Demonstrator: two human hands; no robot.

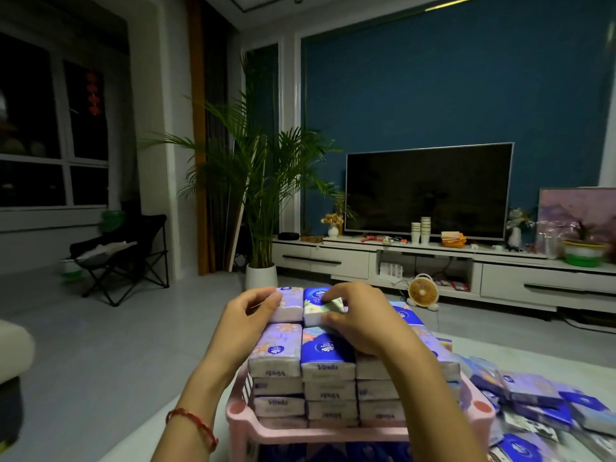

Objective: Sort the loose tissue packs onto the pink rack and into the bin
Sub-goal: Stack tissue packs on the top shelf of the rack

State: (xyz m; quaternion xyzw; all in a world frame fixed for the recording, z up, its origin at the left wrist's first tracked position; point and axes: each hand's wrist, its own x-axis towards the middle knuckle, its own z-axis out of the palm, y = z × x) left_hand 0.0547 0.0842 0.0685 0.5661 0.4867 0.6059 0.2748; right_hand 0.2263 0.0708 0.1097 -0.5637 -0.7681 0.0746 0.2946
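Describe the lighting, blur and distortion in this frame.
Head view: dim room, dark window, one bright ceiling strip; faint reflections on the TV; wide-angle bending curves the wall trim near the edges; the left hand holding a lavender pack and right hand pinching a green pack over the pink rack look sharp; loose packs at lower right are smeared.
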